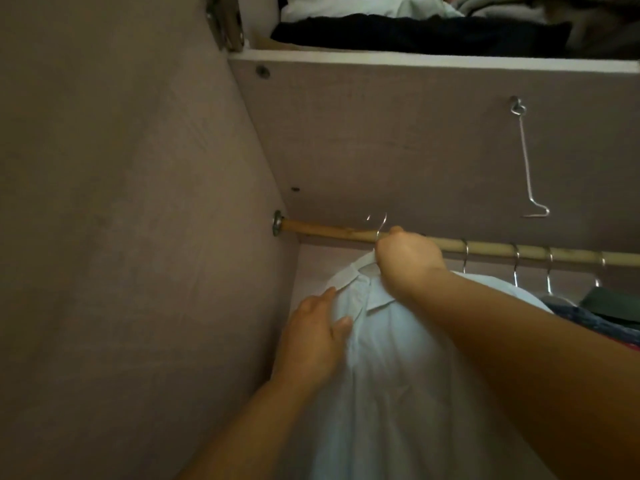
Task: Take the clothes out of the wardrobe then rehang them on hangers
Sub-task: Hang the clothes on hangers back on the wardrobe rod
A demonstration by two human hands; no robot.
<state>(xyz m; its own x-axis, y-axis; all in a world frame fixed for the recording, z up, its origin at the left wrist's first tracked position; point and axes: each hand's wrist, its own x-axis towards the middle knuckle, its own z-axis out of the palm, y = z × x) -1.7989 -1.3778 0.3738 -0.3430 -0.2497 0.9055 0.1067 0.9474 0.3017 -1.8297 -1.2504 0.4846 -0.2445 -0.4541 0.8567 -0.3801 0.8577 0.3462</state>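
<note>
Conceivably the hook [381, 225], gripped in the right hand [410, 256], risked missing the rod [329, 233], dropping the shirt [398, 375] that the flat left hand [313, 337] steadied.

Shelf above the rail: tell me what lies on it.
On the shelf lie piled clothes: a black piece in front, white cloth and grey cloth on or behind it. Anything further back is covered by them or cut off.

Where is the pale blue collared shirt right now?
Head view, lower centre, below the wooden rail: the pale blue collared shirt has the left hand at its collar, the right hand gripping its wire hanger.
</note>
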